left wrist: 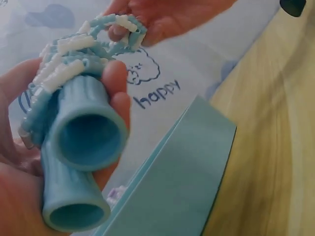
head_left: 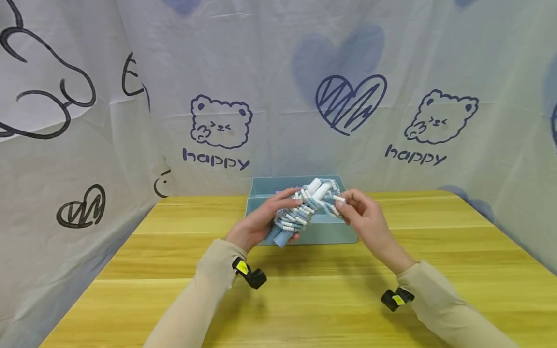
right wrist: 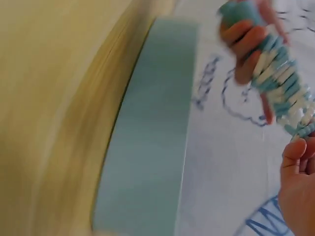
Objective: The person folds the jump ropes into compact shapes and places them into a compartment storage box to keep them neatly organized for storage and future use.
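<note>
My left hand (head_left: pixel 258 220) grips a beaded jump rope (head_left: pixel 297 217), its fingers and thumb around the bundle. Blue and white beads wind around the two handles (left wrist: pixel 82 98), whose flared blue ends are hollow in the left wrist view. White parts of the handles stick out at the far end in the head view. Between thumb and fingertips, my right hand (head_left: pixel 367 220) pinches a loop of the beaded cord (right wrist: pixel 306 129) beside that end. The whole bundle is held up above the table, tilted, in front of a blue-green box.
The open blue-green box (head_left: pixel 332 234) stands near the table's back edge, with something purple (head_left: pixel 280 194) partly showing inside. The wood-grain table (head_left: pixel 313 299) reaches back to a printed cloth (head_left: pixel 278 96).
</note>
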Demonstrator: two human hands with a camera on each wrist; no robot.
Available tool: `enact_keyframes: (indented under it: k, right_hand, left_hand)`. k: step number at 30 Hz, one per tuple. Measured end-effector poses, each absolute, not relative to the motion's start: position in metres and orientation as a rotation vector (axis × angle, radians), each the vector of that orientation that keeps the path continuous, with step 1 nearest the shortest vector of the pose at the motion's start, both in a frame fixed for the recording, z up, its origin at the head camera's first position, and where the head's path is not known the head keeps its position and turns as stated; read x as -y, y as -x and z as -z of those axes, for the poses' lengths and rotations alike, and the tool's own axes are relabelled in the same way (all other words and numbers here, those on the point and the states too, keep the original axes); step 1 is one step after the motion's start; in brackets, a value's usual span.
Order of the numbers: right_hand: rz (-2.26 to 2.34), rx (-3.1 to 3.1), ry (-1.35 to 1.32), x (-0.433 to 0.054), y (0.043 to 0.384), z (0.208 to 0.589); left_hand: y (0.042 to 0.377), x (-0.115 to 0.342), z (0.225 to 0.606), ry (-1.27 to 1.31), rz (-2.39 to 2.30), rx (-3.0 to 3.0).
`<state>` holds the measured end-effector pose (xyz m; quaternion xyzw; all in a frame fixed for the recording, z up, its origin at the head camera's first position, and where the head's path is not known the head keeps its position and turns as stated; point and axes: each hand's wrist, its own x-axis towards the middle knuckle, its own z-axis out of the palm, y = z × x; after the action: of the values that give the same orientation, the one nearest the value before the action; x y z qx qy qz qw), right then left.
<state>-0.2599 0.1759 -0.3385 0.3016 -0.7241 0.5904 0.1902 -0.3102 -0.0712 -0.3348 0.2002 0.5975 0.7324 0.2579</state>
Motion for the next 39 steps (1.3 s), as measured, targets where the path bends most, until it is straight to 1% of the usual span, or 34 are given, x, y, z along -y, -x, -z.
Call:
enact_keyframes:
  k: [5,7,8,10,12,15,18,22,28,31,34,39]
  right_hand:
    - [-2.657,1.602,-0.765,-0.172,0.257,0.331]
    - [-2.853,1.497,-0.769,-0.17,0.257,0.332]
    - [-2.876,1.495,-0.789,-0.169,0.257,0.334]
    - [-2.762,1.608,-0.827,-0.164,0.255,0.338]
    - [-2.482,1.819,-0.854,-0.158,0.252,0.344]
    - [-2.116,2.064,-0.786,-0.152,0.247,0.348]
    - [-1.947,2.19,-0.687,-0.149,0.244,0.35]
    - [-1.875,2.207,-0.63,-0.148,0.245,0.35]
    - [-1.831,2.126,-0.714,-0.151,0.249,0.351]
    - [-1.846,2.075,-0.73,-0.153,0.25,0.351]
    - [-1.925,2.003,-0.698,-0.154,0.25,0.349]
    - [-2.159,1.817,-0.557,-0.156,0.254,0.344]
  left_hand:
    - [0.309,0.065,0.336,-0.553,-2.068,-1.493]
    - [0.308,0.063,0.336,-0.56,-2.103,-1.432]
    - [0.309,0.062,0.336,-0.576,-2.117,-1.407]
    - [0.308,0.06,0.337,-0.6,-2.131,-1.382]
    - [0.307,0.056,0.338,-0.608,-2.134,-1.363]
    - [0.306,0.05,0.34,-0.635,-2.111,-1.357]
    - [0.304,0.046,0.342,-0.659,-2.077,-1.381]
    - [0.301,0.043,0.339,-0.673,-2.028,-1.516]
    - [0.294,0.038,0.328,-0.567,-2.002,-1.824]
    - [0.289,0.03,0.325,-0.557,-2.047,-1.927]
    - [0.282,0.022,0.324,-0.557,-2.123,-1.958]
    - [0.273,0.017,0.321,-0.553,-2.15,-1.992]
